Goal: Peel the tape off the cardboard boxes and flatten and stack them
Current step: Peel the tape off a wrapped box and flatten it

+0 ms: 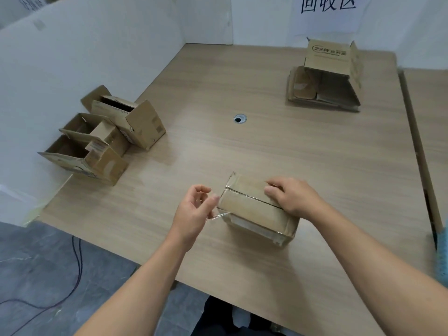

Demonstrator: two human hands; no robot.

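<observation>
A small closed cardboard box (pixel 252 209) lies on the wooden table (pixel 266 146) in front of me. My right hand (pixel 293 197) presses down on its top right part with fingers bent over the flap. My left hand (pixel 196 212) is just left of the box and pinches a strip of clear tape (pixel 219 215) that stretches from my fingers to the box's near left edge. More clear tape covers the box's front face.
Several open, unflattened boxes (pixel 106 134) are clustered at the table's left edge by the white wall. A stack of flattened boxes (pixel 324 86) with one half-open box on top sits at the back right. A round cable hole (pixel 240 118) marks mid-table. Cables lie on the floor at left.
</observation>
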